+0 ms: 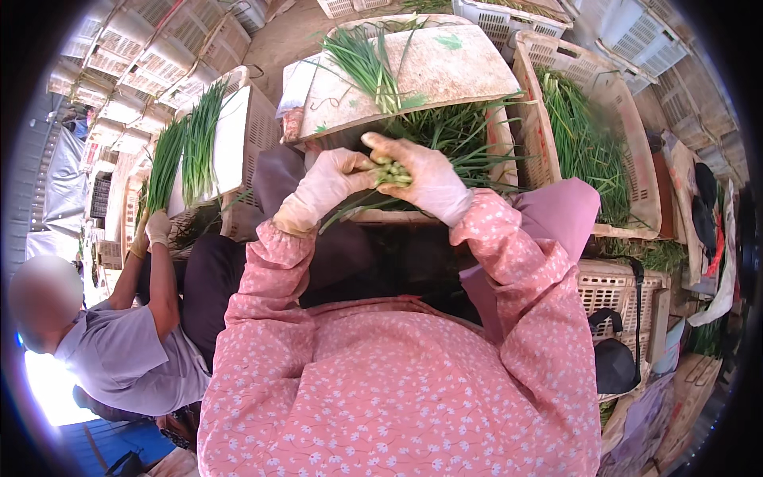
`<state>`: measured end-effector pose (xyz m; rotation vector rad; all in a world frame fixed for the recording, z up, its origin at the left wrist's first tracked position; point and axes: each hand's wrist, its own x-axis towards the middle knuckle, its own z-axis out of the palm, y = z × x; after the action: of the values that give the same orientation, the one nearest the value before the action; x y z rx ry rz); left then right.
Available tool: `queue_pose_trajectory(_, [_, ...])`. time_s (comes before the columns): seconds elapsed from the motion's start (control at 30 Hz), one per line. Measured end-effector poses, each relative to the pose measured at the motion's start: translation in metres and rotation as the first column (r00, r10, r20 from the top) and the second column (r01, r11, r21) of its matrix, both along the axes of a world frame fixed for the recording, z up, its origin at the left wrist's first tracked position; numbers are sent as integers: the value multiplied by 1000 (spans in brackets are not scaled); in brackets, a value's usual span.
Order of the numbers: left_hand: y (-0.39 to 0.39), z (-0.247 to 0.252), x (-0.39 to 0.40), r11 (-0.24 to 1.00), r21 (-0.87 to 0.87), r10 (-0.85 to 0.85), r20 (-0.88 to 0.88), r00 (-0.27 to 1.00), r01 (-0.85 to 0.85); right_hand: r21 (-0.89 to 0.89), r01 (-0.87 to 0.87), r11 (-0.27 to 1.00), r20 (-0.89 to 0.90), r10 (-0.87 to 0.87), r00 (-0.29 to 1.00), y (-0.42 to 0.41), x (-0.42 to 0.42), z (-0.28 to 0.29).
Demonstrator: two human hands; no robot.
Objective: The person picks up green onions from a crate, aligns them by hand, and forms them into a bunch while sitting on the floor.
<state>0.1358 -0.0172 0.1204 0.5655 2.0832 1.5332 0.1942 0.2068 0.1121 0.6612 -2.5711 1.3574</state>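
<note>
Both my hands wear thin pale gloves with yellowish stains and meet over a plastic crate (429,218). My right hand (420,173) is closed around a small bunch of green stalks (393,173), whose cut ends point up toward me. At the bunch's left side, my left hand (334,182) pinches at the stalk ends with thumb and fingers. Long green leaves (453,137) fill the crate beneath. Across the crate's far part lies a stained white board (453,65), and on it rests a loose bunch of chive-like greens (363,65).
To the right stands a crate (650,203) full of greens (578,131). A co-worker (131,352) sits at the left, gloved hands at bunches (199,149) on a white board (232,143). Stacked crates (155,47) line the back left. A black bag (614,364) hangs at the lower right.
</note>
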Motion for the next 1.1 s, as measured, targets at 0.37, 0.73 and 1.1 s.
queue_pose_trajectory(0.37, [-26, -50, 45, 758, -649, -391, -520, 760, -54, -854, -5, 520, -409, -666, 623, 78, 17, 77])
queue_pose_trajectory(0.73, [28, -113, -25, 196, -965, -494, 54, 868, 172, -339, 45, 940, 120, -4, 993, 48, 36, 27])
queue_pose_trajectory(1.1, [28, -142, -56, 97, -991, -531, 24, 847, 88, -623, 345, 702, 171, -309, 936, 128, 10, -6])
